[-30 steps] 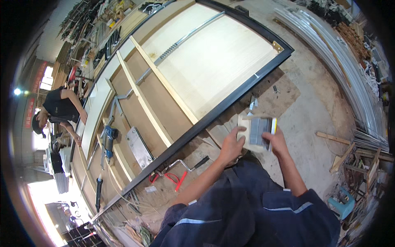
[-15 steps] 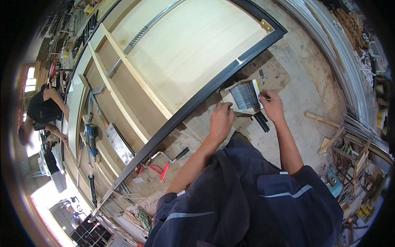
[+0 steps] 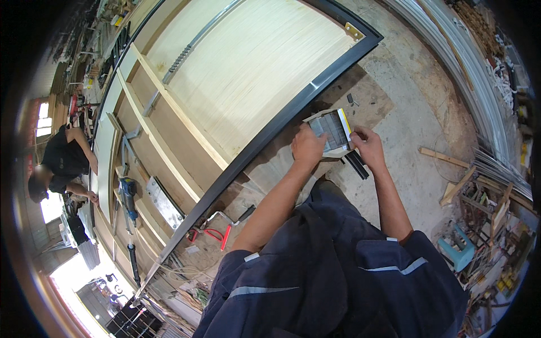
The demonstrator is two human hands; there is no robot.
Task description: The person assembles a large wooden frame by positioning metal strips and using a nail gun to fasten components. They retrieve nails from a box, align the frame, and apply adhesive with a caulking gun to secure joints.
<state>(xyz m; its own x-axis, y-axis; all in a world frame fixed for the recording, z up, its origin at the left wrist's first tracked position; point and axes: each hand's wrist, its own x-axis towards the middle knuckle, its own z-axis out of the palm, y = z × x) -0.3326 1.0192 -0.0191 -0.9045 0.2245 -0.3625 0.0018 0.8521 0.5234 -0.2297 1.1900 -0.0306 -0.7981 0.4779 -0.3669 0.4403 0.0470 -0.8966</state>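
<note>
The left hand (image 3: pixel 307 145) has moved farther over the open box (image 3: pixel 344 123), fingers clamped on its side; the right hand's (image 3: pixel 367 147) fingers grip the opposite edge.

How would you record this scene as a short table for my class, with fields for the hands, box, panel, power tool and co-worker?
Box: open, grey pieces inside
Left hand: holding its left side
Right hand: at its right edge
Panel: black-framed
Power tool: blue, on the panel
Co-worker: beside the panel
</note>
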